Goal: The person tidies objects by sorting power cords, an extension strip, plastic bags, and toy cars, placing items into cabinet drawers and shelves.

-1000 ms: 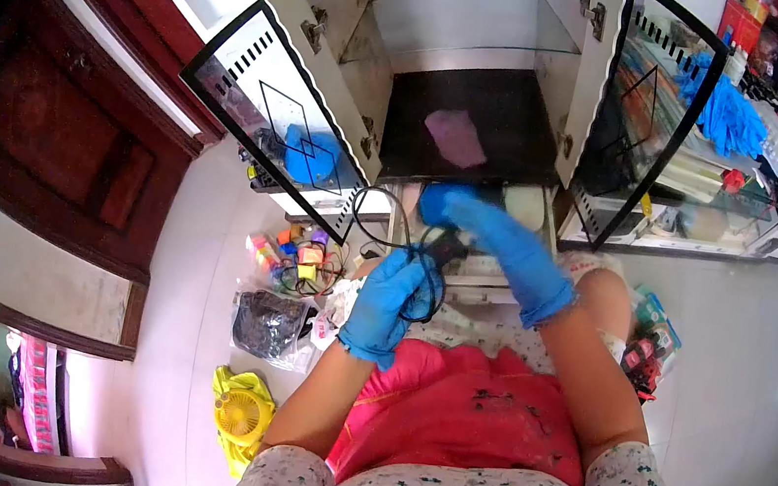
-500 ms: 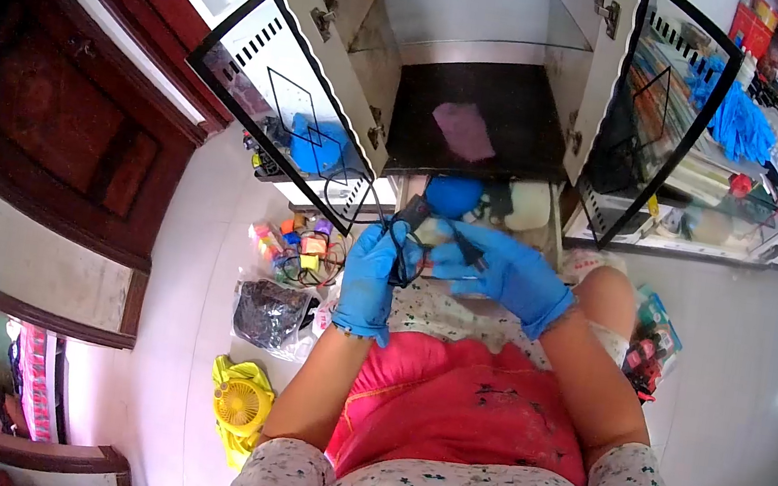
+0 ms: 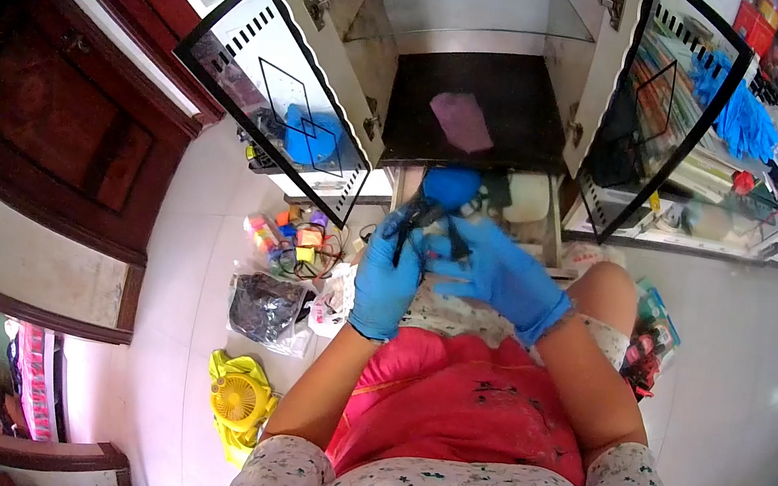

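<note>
Both hands wear blue gloves and are close together above my lap, in front of an open drawer (image 3: 555, 229). My left hand (image 3: 388, 278) is closed around a bundled black cable (image 3: 421, 216), whose upper part sticks out above the fingers. Just to its right, my right hand (image 3: 501, 277) has its thumb and forefinger at a black end piece of the cable (image 3: 458, 243), with the other fingers spread. Inside the drawer, behind the hands, lie a blue item (image 3: 451, 188) and a white item (image 3: 528, 195).
Above the drawer is a cabinet with two open glass doors (image 3: 275, 98) (image 3: 666, 113) and a pink cloth (image 3: 462, 121) inside. On the floor at left are colourful blocks (image 3: 307, 246), a bag of dark material (image 3: 266, 310) and a yellow fan (image 3: 239, 404). Red items (image 3: 647, 354) lie at right.
My right hand has come back from over the drawer towards my left hand and now pinches a cable end. The cable loop that hung beside my left hand is gathered in closer.
</note>
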`<state>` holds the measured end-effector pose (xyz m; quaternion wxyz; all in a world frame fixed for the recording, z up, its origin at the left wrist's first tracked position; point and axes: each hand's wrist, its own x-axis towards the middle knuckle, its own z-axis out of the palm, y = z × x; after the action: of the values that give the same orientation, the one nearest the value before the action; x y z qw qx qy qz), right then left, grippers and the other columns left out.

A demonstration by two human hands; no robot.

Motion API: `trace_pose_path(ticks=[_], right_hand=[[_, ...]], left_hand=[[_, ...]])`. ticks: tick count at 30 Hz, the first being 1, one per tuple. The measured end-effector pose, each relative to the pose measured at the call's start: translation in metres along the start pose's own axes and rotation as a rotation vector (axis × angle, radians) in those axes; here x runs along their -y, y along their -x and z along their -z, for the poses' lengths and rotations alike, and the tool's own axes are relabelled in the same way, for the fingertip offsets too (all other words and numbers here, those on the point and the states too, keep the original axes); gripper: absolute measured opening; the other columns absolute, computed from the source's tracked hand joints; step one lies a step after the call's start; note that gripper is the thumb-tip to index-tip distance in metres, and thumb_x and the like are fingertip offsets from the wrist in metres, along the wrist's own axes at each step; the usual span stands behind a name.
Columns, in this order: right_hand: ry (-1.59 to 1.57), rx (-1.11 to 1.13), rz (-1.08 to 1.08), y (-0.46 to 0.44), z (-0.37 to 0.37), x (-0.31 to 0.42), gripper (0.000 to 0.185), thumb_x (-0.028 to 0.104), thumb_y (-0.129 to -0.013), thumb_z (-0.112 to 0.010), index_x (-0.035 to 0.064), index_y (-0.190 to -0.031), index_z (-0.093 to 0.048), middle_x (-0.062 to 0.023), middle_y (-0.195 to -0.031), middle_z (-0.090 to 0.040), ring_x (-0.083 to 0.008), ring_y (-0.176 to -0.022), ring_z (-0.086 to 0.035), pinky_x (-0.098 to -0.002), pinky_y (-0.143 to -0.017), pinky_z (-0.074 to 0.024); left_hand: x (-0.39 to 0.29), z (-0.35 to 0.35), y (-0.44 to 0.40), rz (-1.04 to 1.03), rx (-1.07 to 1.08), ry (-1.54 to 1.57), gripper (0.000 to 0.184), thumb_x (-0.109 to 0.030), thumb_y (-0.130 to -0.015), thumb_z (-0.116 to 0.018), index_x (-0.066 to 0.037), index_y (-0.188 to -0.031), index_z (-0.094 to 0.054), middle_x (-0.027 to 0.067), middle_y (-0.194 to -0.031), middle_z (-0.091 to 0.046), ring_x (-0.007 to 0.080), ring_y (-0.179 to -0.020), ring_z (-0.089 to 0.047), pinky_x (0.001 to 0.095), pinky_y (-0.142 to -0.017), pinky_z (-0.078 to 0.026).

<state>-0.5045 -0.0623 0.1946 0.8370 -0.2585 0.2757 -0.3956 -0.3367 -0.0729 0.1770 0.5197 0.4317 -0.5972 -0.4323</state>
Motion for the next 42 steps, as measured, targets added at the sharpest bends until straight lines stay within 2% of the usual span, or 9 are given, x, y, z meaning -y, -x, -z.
trace_pose_path(ticks=[3, 6, 8, 15, 19, 21, 32, 37, 42], right_hand=[[-0.022, 0.077, 0.072, -0.003, 0.003, -0.012, 0.047, 0.043, -0.09, -0.04, 0.0152, -0.128, -0.041, -0.0078, -0.117, -0.052, -0.0222, -0.104, -0.053, -0.0398, -0.089, -0.0435], [0.412, -0.051, 0.227, -0.004, 0.0, -0.015, 0.043, 0.039, -0.091, -0.041, 0.0146, -0.127, -0.042, -0.0033, -0.115, -0.052, -0.0159, -0.102, -0.052, -0.0365, -0.087, -0.0438], [-0.089, 0.09, 0.202, 0.0, 0.004, -0.014, 0.041, 0.032, -0.089, -0.048, 0.0137, -0.125, -0.043, -0.0007, -0.112, -0.052, -0.0118, -0.1, -0.051, -0.0337, -0.086, -0.0439], [0.206, -0.09, 0.187, -0.002, 0.026, -0.027, 0.046, 0.019, -0.081, -0.06, 0.0099, -0.124, -0.043, -0.0026, -0.109, -0.053, -0.0122, -0.097, -0.052, -0.0304, -0.083, -0.0445], [0.279, -0.134, 0.074, -0.009, 0.05, -0.034, 0.044, 0.013, -0.08, -0.06, 0.0069, -0.12, -0.044, -0.0043, -0.098, -0.057, -0.013, -0.083, -0.055, -0.0278, -0.075, -0.0461], [0.356, -0.164, 0.009, -0.013, 0.059, -0.038, 0.041, 0.011, -0.08, -0.059, 0.006, -0.118, -0.044, -0.0045, -0.094, -0.057, -0.0131, -0.079, -0.055, -0.0275, -0.073, -0.0463], [1.527, -0.484, 0.233, -0.019, 0.092, -0.033, 0.057, 0.013, -0.075, -0.058, 0.0035, -0.127, -0.038, -0.0194, -0.094, -0.058, -0.0322, -0.09, -0.056, -0.0388, -0.078, -0.0446], [2.011, -0.512, 0.19, -0.038, 0.143, -0.019, 0.065, 0.023, -0.077, -0.058, 0.0081, -0.134, -0.031, -0.0172, -0.089, -0.06, -0.0339, -0.09, -0.055, -0.0621, -0.091, -0.0269], [1.621, -0.683, -0.063, -0.077, 0.219, -0.013, 0.059, 0.029, -0.083, -0.052, 0.0026, -0.132, -0.032, -0.0196, -0.096, -0.06, -0.0373, -0.088, -0.058, -0.0484, -0.081, -0.044]], left_hand=[[-0.015, -0.002, 0.001, -0.465, 0.084, -0.699, 0.051, -0.004, -0.081, -0.052, -0.003, -0.13, -0.036, 0.0127, -0.088, -0.055, 0.023, -0.071, -0.053, 0.031, -0.06, -0.043], [-0.023, -0.013, 0.003, -0.446, 0.166, -0.8, 0.063, -0.002, -0.074, -0.054, -0.002, -0.133, -0.031, 0.0176, -0.098, -0.053, 0.0337, -0.084, -0.051, 0.0397, -0.072, -0.042], [-0.016, -0.013, 0.003, -0.448, 0.229, -0.974, 0.067, -0.007, -0.073, -0.058, 0.0, -0.133, -0.03, 0.0181, -0.105, -0.051, 0.0338, -0.092, -0.048, 0.0402, -0.077, -0.04], [0.02, -0.019, 0.003, -0.34, 0.408, -0.455, 0.059, 0.002, -0.074, -0.051, -0.003, -0.131, -0.036, 0.018, -0.106, -0.052, 0.0354, -0.096, -0.05, 0.0395, -0.086, -0.04], [0.031, -0.015, 0.006, -0.336, 0.453, -0.244, 0.042, 0.003, -0.087, -0.039, -0.004, -0.129, -0.039, 0.0098, -0.109, -0.053, 0.0189, -0.093, -0.054, 0.0276, -0.081, -0.045], [0.04, -0.024, 0.007, 0.24, 0.372, 0.07, 0.048, -0.002, -0.088, -0.047, -0.006, -0.133, -0.033, 0.0075, -0.107, -0.052, 0.0135, -0.086, -0.053, 0.0258, -0.077, -0.046], [0.117, -0.064, -0.05, 0.685, 0.302, 0.443, 0.032, -0.015, -0.087, -0.055, -0.005, -0.117, -0.049, 0.0075, -0.096, -0.059, 0.0146, -0.081, -0.059, 0.0256, -0.069, -0.05], [0.153, -0.088, -0.084, 0.926, 0.504, 0.366, 0.027, -0.023, -0.088, -0.054, -0.007, -0.109, -0.052, 0.0085, -0.096, -0.059, 0.0186, -0.08, -0.059, 0.0333, -0.067, -0.05], [0.178, -0.099, -0.11, 0.894, 0.482, 0.175, 0.066, -0.03, -0.087, -0.054, -0.012, -0.139, -0.019, 0.0109, -0.111, -0.054, 0.0207, -0.086, -0.059, 0.0344, -0.072, -0.049]])
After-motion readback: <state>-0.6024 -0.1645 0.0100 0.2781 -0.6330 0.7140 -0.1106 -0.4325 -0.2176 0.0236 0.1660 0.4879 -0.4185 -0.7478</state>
